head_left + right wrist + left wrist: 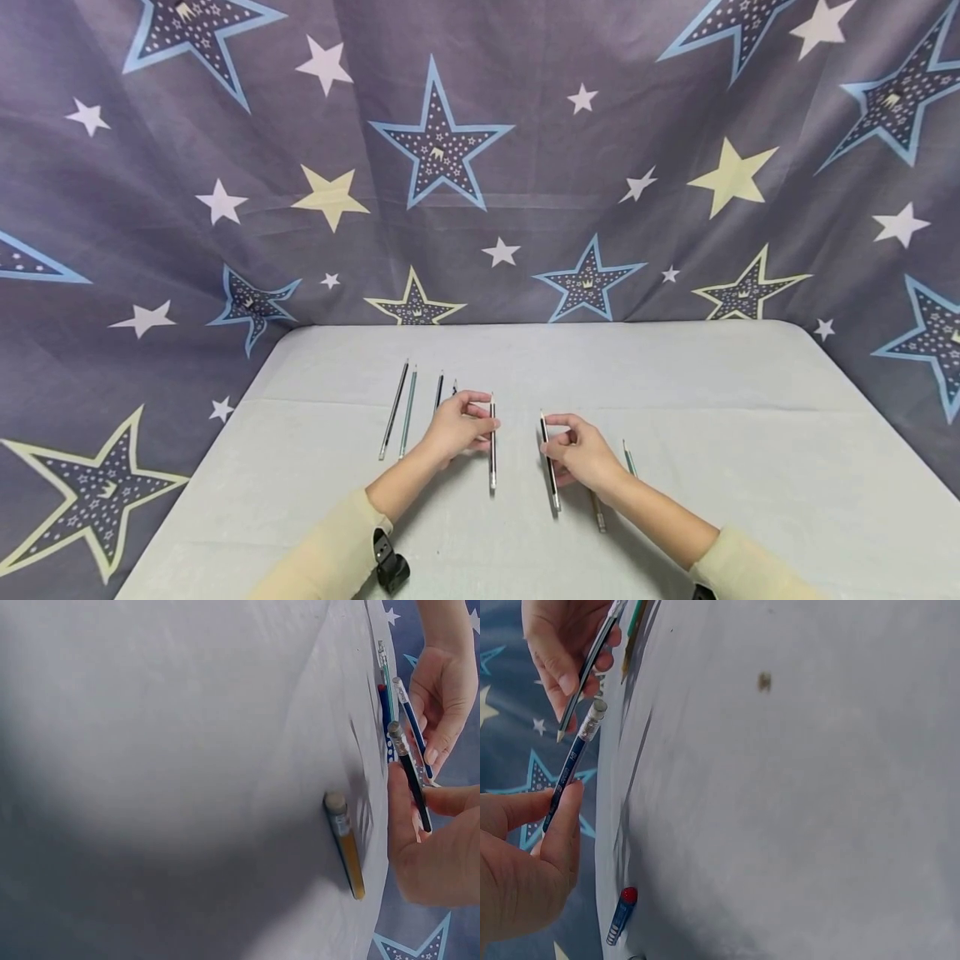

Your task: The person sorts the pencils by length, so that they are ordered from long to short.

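Note:
My left hand point(454, 429) pinches a dark pencil point(492, 458) between thumb and fingers, its sharpened tip pointing away and its eraser end toward me. Facing it, my right hand point(587, 454) pinches a black pencil point(551, 477), held slightly tilted, also tip away. The two pencils are apart, with a gap of table between them. Below the right hand lies a brownish-yellow pencil point(348, 851), partly hidden in the head view. A green pencil point(629, 458) shows just past that hand. Beside the left hand in its wrist view is a blue, red-ended pencil point(622, 915).
Left of the left hand, a black pencil point(393, 410), a green pencil point(408, 410) and a dark pencil point(439, 390) lie roughly side by side. A patterned pencil tip point(454, 387) peeks out there. A star-printed curtain point(525, 167) hangs behind the pale-covered table point(720, 367).

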Tool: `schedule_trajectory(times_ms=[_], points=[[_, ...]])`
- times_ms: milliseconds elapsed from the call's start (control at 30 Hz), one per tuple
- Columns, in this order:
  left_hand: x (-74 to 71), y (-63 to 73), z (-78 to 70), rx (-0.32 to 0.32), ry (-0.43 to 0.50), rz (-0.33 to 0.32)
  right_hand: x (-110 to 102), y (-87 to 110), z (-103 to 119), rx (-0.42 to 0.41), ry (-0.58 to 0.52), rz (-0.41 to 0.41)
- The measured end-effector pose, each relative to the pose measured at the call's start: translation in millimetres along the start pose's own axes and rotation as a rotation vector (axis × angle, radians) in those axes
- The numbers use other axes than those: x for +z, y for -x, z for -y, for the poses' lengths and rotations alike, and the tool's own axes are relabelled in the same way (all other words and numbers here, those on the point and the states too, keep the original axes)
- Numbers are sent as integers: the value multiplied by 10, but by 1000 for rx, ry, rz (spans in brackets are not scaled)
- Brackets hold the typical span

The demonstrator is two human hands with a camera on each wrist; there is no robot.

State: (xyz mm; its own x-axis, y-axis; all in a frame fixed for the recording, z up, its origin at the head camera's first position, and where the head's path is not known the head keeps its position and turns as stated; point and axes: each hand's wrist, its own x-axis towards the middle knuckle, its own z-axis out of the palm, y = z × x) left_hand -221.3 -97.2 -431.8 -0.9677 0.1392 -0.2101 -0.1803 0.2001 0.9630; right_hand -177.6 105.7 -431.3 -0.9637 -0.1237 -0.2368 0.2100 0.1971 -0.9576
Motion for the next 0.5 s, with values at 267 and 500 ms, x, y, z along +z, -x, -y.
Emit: schedule_trajectory(times_ms=[267,500], points=[[-20,-27,-10,-12,-20,-16,-3,16,-19,3,12,17],[-45,-40,-25,-7,-24,-20,9,10,-20,7,3,17]])
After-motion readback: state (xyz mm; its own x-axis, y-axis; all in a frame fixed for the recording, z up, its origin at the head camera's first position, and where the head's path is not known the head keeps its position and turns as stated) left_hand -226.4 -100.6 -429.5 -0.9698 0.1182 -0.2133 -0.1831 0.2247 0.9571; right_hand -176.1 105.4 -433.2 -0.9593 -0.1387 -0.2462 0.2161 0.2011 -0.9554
